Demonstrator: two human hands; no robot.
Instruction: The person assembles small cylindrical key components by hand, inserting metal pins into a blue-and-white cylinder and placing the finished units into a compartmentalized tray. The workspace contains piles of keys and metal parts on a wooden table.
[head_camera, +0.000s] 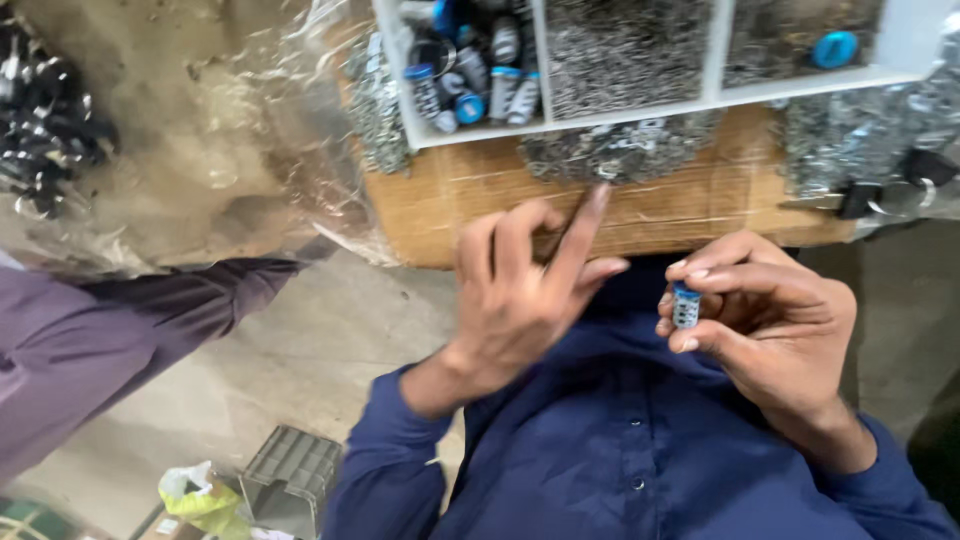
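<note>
The right hand pinches a small blue-capped cylindrical part with a speckled body between thumb and fingertips, held above the blue shirt, just below the edge of the wooden bench. It looks light, stiff and easy to fumble; gripping its sides seems safest. The left hand is spread, empty, forefinger reaching toward a heap of small metal springs.

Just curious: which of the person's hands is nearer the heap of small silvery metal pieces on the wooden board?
Left. The left hand stretches a finger almost onto the heap of silvery metal pieces; the right hand stays lower and to the right, holding a small blue-capped cylinder.
</note>
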